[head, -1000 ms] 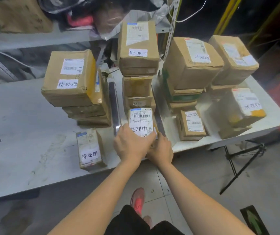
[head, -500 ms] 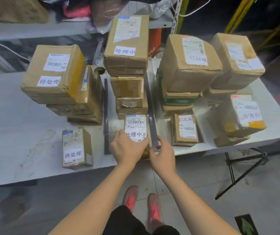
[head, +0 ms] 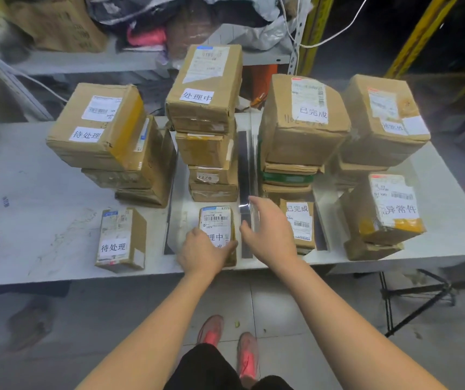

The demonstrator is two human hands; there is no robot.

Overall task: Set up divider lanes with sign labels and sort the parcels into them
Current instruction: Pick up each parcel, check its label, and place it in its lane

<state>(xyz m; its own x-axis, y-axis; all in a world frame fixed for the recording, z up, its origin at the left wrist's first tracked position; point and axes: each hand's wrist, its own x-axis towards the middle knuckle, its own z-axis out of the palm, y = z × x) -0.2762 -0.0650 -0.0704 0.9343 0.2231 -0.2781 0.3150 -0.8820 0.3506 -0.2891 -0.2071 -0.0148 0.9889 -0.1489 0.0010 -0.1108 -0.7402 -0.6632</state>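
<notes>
A small brown parcel [head: 216, 220] with a barcode label and a "处理中" sign lies at the front of the middle lane. My left hand [head: 201, 253] grips its near end, thumb along the right side. My right hand [head: 267, 229] hovers open, fingers spread, just right of it over the dark divider strip [head: 243, 153]. Another dark strip [head: 169, 243] borders the lane on the left. Behind the parcel stands the middle stack [head: 206, 108], also signed "处理中".
A "待处理" stack [head: 96, 128] and small box [head: 118, 240] fill the left lane. "已完成" boxes [head: 301, 122] and a small one [head: 300, 220] sit to the right, then a far stack [head: 383, 119] and an "异常件" parcel [head: 388, 212]. The white table [head: 28, 192] ends near me; stand legs [head: 411, 305] are at right.
My right hand has come off the small parcel and moved right and up over the divider strip, opening. My left hand has stayed on the parcel's near end.
</notes>
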